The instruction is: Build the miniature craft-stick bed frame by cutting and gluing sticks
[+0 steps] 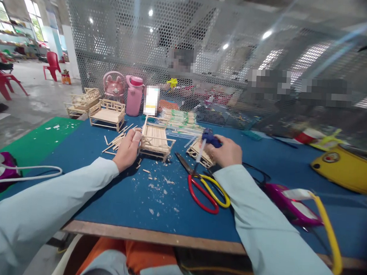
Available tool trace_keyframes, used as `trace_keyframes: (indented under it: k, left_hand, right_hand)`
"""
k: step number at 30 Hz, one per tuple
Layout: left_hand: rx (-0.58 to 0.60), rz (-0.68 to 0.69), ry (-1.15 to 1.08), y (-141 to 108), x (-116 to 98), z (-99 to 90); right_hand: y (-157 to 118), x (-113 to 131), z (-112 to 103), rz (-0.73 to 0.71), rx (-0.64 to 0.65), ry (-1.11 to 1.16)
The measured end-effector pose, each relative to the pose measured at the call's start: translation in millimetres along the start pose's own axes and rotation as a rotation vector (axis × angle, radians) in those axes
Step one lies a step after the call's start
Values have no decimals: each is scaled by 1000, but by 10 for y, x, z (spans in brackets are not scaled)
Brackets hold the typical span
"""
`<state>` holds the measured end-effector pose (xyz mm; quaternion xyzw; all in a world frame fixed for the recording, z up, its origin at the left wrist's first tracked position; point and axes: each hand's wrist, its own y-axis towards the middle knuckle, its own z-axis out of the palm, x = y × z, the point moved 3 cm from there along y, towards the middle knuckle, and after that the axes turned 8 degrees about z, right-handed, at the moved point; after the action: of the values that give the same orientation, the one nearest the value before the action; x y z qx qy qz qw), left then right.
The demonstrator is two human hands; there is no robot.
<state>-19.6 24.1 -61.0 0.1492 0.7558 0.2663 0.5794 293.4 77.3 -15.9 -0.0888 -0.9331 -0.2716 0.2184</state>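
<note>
Blue surface point(115, 203): has a wooden front edge and faces a perforated metal screen point(115, 35) in a big workroom.
Slatted bench point(155, 137): sits in front of me near the middle, beside my left hand; seat, legs and rails are on, though I cannot tell whether any piece is lacking.
Left hand point(128, 150): fingers closed on the bench's left side.
Right hand point(230, 152): wrapped around a blue tool point(210, 137), a glue gun by its look, with a pale stick slanting down from it.
Smaller slatted piece point(198, 148): rests tilted behind the tool, partly covered, so how complete it is I cannot judge.
Done: a matching bench point(106, 113) stands at the back left, whole as far as I see, with more slatted work point(83, 102) beside it.
Left over: loose sticks point(120, 140) lie by my left hand, and wrapped bundles point(181, 119) behind the bench.
In the way: scissors point(203, 192) with red and yellow handles lie just before my right wrist, points toward the bench; scraps dot the surface.
Farther out: a pink bottle point(134, 97) at the back, a purple power strip point(293, 205) and yellow container point(351, 169) to my right.
</note>
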Motion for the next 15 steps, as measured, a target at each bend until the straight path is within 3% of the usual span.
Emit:
trace_keyframes:
  k: [5, 10, 15]
  left_hand:
    - [35, 11, 9, -3, -34, 14]
    - [18, 20, 12, -5, -47, 27]
    - [27, 14, 5, 3, -32, 38]
  right_hand:
    - [-105, 82, -193, 62, -135, 349]
    - [-630, 217, -320, -74, -73, 684]
    - [-1052, 323, -323, -356, -16, 515]
